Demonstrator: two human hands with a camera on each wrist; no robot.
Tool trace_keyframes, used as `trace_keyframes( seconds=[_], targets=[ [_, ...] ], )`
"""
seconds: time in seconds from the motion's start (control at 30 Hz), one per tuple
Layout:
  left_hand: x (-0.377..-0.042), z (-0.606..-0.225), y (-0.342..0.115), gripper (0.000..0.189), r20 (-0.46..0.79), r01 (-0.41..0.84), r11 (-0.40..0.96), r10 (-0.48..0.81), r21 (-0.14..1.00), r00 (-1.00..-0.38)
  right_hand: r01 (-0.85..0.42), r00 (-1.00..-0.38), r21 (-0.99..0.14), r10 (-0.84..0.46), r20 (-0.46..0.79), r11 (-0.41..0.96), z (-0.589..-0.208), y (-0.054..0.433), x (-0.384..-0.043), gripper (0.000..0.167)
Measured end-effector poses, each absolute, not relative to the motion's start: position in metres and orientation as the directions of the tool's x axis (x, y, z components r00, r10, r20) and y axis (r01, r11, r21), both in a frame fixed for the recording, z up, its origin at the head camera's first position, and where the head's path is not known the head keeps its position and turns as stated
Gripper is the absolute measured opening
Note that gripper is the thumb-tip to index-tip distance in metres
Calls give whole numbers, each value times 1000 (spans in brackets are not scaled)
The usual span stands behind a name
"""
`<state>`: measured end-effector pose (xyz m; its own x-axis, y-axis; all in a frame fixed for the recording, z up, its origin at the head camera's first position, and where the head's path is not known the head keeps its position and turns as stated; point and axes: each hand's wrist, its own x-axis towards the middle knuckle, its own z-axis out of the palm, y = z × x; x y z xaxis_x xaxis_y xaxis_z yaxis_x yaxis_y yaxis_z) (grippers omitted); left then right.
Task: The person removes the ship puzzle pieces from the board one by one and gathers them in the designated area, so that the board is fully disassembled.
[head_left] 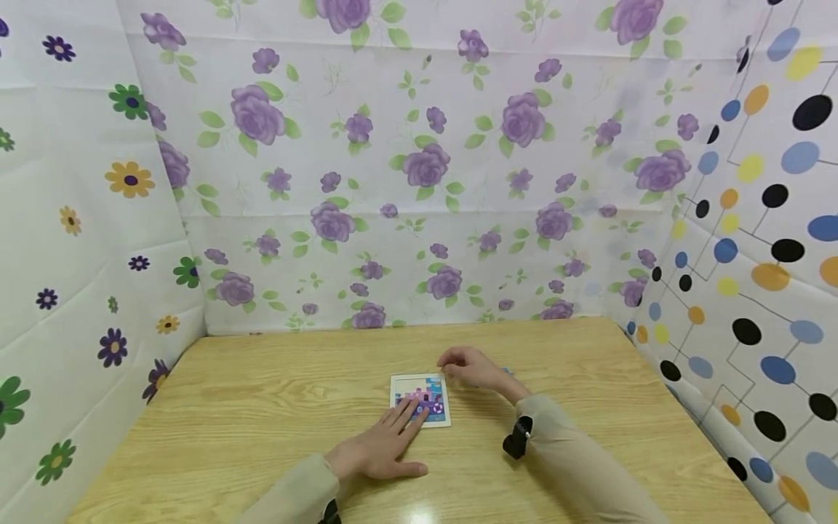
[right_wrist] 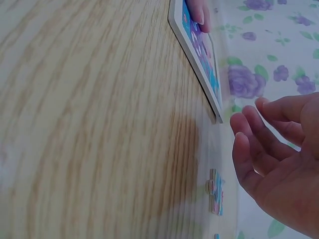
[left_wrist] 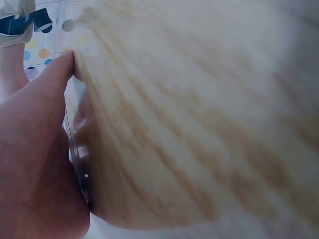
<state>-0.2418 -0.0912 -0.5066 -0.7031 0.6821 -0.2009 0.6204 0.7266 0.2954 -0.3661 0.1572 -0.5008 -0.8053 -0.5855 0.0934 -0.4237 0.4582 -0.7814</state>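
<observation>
A jigsaw puzzle (head_left: 435, 399) in a white-edged tray lies on the table, its picture pink, purple and blue. Pale backing shows at the tray's upper left. Across the lower part of the puzzle my left hand (head_left: 382, 444) rests with fingers extended and thumb spread to the right. My right hand (head_left: 473, 367) hovers by the tray's upper right corner, its fingers loosely bent. In the right wrist view no piece is visible between the fingertips of that hand (right_wrist: 279, 154). Beyond it, loose puzzle pieces (right_wrist: 216, 193) lie on the table, mostly hidden by the right hand in the head view.
The wooden table (head_left: 294, 393) has light grain. A rose-patterned cloth (head_left: 425, 167) hangs behind it, a flowered cloth (head_left: 78, 218) at the left and a dotted cloth (head_left: 759, 291) at the right. Both wrists carry black cameras; the right camera (head_left: 517, 438) is plainly seen.
</observation>
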Motion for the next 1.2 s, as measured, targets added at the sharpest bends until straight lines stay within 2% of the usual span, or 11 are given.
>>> trace_keyframes(
  seconds=[0.5,0.93,1.2],
  targets=[
    [-241,-509,-92,92,-193,629,712,696,311,-692,-459,-776,-695,-630,12,553,-504,143,-363,18],
    [-244,-513,-92,92,-179,632,720,688,286,-703,-459,-759,-688,-651,-26,562,-502,136,-365,22],
    [-244,-512,-92,91,-194,633,715,695,298,-693,-569,-699,-570,-714,-45,593,-498,129,-366,27]
  ],
)
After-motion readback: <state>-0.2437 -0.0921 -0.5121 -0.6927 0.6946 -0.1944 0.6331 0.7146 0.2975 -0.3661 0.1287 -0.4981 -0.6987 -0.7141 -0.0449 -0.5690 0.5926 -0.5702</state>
